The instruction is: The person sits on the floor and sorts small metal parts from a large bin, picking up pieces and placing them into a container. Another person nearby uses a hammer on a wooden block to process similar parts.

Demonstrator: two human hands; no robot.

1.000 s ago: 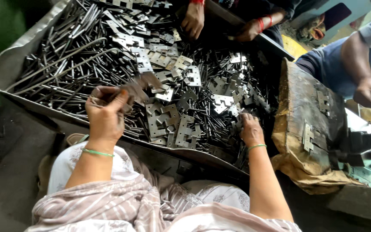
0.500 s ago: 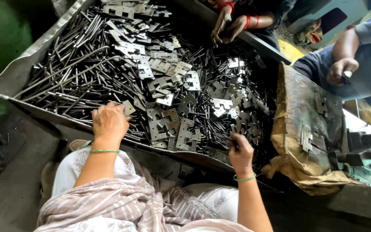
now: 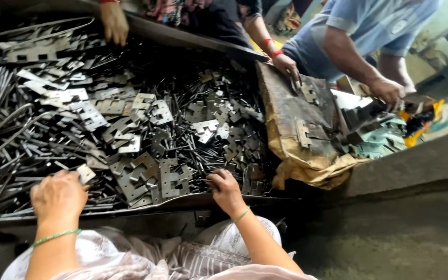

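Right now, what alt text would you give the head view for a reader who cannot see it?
A person's left hand and right hand rest at the near edge of a metal tray heaped with flat notched plates and thin rods. Other people's hands reach in from the far side.

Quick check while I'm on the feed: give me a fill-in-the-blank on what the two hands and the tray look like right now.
1. The left hand pinches a small flat metal ____.
2. The right hand rests at the tray's ____ edge.
3. Both wrists wear thin ____ bangles.
4. Right of the tray lies a crumpled brown ____ with metal plates on it.

Missing words: plate; near; green; sack
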